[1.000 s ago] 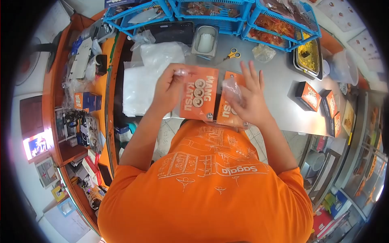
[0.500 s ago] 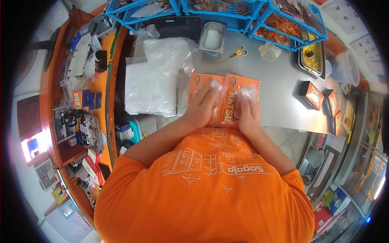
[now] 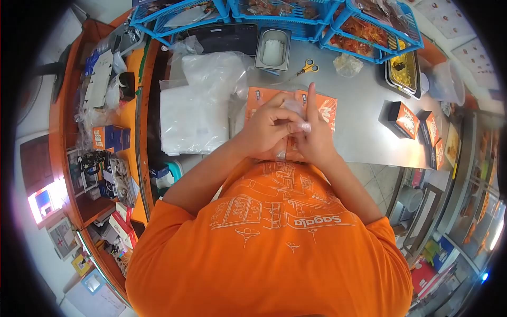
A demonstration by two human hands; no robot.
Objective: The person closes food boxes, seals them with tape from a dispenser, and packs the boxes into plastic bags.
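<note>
Two flat orange printed packs [image 3: 327, 105] in clear plastic lie side by side at the table's front edge, mostly hidden under my hands. My left hand [image 3: 272, 127] is over the left pack, its fingers curled and pinched at the fingertips of the other hand. Some whitish, clear film shows between the fingers. My right hand [image 3: 316, 132] is over the right pack, index finger pointing up and the others bent toward the film at the thumb. What exactly each hand grips is too small to tell.
Stacked clear plastic bags [image 3: 195, 116] lie left of the packs. Behind are a metal tray [image 3: 273, 50], yellow scissors [image 3: 308, 66], a crumpled bag [image 3: 347, 65] and blue racks [image 3: 285, 22]. Small orange-black boxes [image 3: 405, 120] and a yellow-filled tray [image 3: 402, 74] are at the right.
Earlier my hands were apart, each over its own pack. Now they have come together in the middle, fingertips touching, and my right index finger has straightened upward.
</note>
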